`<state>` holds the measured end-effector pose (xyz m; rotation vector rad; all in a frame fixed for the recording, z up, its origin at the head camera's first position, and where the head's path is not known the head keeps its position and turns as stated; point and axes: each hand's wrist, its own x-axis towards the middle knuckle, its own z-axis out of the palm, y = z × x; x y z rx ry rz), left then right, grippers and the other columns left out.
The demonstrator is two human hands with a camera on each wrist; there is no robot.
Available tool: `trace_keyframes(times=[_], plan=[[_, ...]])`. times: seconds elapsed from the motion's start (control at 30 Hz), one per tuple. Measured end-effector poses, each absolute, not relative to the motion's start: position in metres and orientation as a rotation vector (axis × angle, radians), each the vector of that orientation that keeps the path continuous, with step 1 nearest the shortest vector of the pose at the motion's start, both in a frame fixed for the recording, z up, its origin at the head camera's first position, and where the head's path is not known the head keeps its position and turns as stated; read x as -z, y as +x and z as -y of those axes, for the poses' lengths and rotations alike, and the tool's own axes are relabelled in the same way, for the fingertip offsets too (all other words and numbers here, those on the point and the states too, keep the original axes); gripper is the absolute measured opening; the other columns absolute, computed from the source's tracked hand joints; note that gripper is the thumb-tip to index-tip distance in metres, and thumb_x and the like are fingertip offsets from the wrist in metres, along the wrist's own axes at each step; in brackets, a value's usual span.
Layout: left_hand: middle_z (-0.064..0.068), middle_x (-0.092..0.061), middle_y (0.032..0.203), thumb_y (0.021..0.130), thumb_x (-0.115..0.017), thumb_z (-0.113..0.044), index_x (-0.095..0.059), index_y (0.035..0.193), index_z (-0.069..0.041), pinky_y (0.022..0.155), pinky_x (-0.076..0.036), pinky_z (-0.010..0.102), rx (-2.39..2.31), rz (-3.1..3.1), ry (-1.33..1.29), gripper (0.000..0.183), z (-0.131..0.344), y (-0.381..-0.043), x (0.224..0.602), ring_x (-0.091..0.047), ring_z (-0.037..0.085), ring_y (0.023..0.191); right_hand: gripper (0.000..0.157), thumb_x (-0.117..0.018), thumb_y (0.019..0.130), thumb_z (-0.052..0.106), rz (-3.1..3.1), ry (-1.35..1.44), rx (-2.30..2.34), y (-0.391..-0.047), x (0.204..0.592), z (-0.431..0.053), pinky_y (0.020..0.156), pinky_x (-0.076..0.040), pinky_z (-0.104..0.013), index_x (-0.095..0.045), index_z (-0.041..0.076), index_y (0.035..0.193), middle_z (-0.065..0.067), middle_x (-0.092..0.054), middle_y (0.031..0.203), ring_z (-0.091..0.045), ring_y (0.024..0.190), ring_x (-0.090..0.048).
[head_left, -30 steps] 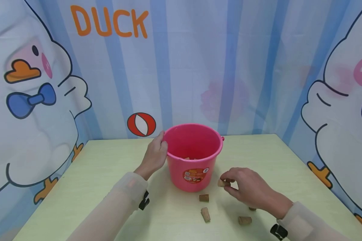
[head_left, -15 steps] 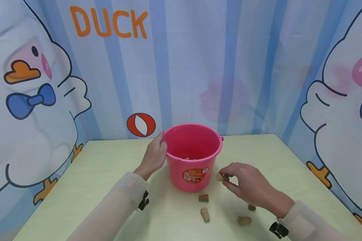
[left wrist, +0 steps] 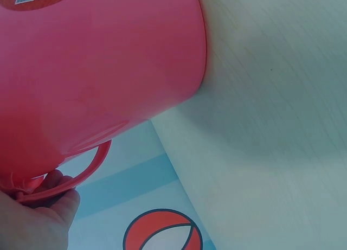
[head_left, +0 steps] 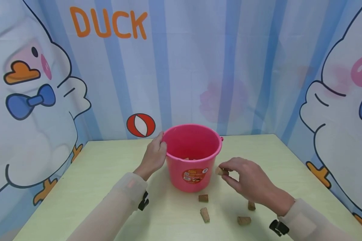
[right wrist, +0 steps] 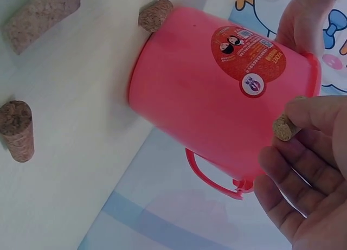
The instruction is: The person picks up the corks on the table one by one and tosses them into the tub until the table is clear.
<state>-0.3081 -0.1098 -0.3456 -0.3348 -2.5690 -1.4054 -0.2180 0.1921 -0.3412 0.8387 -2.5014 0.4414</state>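
Note:
A pink bucket (head_left: 190,170) with a red label stands upright on the table, and a few corks (head_left: 187,159) show low inside it. My left hand (head_left: 152,155) grips the bucket at the left of its rim. In the left wrist view its fingers (left wrist: 66,206) curl round the bucket's handle (left wrist: 89,171) close to the rim. To the right of the bucket my right hand (head_left: 250,179) pinches a cork (right wrist: 284,128) between thumb and fingertips. That cork is held above the table, outside the bucket and below rim height.
Several corks lie on the pale table (head_left: 108,187): one cork (head_left: 203,198) just before the bucket, another cork (head_left: 204,215) nearer me, and a cork (head_left: 244,220) and a tilted or upright cork (head_left: 251,205) under my right wrist. A printed curtain (head_left: 187,67) surrounds the table.
My right hand has risen a little with the pinched cork, uncovering a cork beneath the wrist. The left hand and the bucket have stayed in place.

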Motion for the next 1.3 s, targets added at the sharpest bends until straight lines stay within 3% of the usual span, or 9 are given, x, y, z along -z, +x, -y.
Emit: trace_keyframes(times=[0.8,1.3], plan=[[0.008,-0.029,0.166,0.108,-0.034,-0.025,-0.015,0.165,-0.008,0.111,-0.044,0.048,1.403,2.571,-0.325,0.062,0.110,-0.306,0.345,-0.034,0.032,0.148,0.030,-0.084,0.085,0.012,2.397,0.833,-0.463,-0.225,0.321,-0.185,0.073,-0.060,-0.032,-0.077,0.012,0.114,0.005,-0.072,0.097,-0.010,0.087,-0.065],[0.011,-0.027,0.167,0.108,-0.032,-0.024,-0.016,0.164,-0.005,0.114,-0.040,0.051,1.388,2.577,-0.335,0.061,0.111,-0.310,0.346,-0.031,0.033,0.150,0.027,-0.085,0.084,0.013,2.386,0.828,-0.461,-0.233,0.307,-0.177,0.078,-0.062,-0.035,-0.076,0.013,0.110,0.002,-0.073,0.099,-0.014,0.090,-0.067]])
